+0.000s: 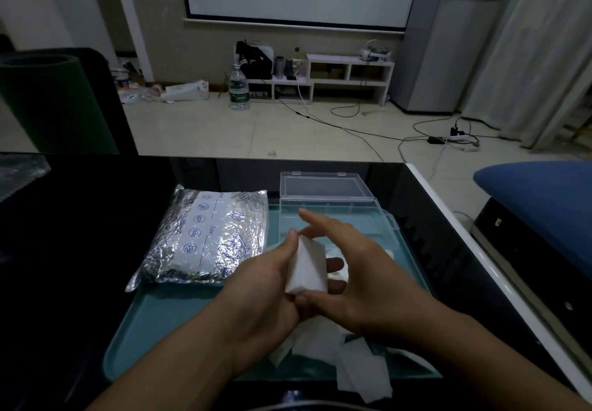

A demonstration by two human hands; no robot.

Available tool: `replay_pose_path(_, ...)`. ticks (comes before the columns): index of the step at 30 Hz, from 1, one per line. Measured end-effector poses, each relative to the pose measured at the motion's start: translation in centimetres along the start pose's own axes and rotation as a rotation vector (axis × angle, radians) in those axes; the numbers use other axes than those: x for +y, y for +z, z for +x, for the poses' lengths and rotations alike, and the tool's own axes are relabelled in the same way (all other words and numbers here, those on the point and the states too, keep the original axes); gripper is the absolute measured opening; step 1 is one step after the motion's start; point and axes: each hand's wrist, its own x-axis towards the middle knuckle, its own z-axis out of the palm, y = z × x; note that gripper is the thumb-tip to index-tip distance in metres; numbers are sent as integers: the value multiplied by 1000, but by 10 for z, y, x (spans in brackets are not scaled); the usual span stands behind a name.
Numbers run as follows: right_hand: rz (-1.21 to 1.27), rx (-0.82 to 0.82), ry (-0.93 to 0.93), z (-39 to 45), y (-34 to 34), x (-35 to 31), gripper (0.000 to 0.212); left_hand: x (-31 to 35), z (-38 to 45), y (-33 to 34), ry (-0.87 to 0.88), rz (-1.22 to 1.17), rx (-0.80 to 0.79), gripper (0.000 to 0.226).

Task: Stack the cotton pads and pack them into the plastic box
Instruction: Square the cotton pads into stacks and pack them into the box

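Observation:
A small stack of white cotton pads [307, 268] is held upright above the teal tray [166, 324]. My left hand [266, 292] grips the stack, thumb on its left face and fingers behind it. My right hand [358, 279] is against the stack's right side, its thumb under the bottom edge and its index finger stretched out over the top. Loose white pads [352, 362] lie scattered on the tray's near right part, partly under my hands. The clear plastic box [330, 215] stands open at the tray's far right, its lid lying flat behind it.
A silver foil bag [208, 237] with blue printing lies on the tray's left part. The tray rests on a black glossy table [64, 250] whose white right edge runs diagonally. A blue cushion [541, 193] sits off to the right.

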Motion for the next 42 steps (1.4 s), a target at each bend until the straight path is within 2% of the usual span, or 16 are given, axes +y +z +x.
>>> replay_pose_path(8,27,15,-34,0,1,-1,99,-2,-1,1,33,-12,91,50)
replay_pose_path(12,22,20,-60,0,2,0,94,0,-3,3,35,13,40,50)
replay_pose_path(15,14,39,-97,0,4,3,92,0,-5,4,39,125,10,42)
replay_pose_path(20,-78,32,-146,-1,7,3,99,-2,-6,3,79,226,141,26)
replay_pose_path(24,-102,44,-135,-3,8,3,105,-3,-4,5,120,240,270,25)
replay_pose_path(28,-183,37,-162,-3,17,1,100,-9,-8,10,134,332,226,23)
replay_pose_path(33,-239,70,-223,-2,20,-1,91,-5,-10,10,122,311,170,17)
replay_pose_path(37,-214,33,-207,-4,16,-4,92,-3,-10,10,123,284,227,20)
replay_pose_path(39,-108,24,-114,-3,2,-3,83,-2,-8,8,138,261,285,24)
replay_pose_path(42,-144,108,124,1,-30,19,47,3,-5,2,163,239,356,25)
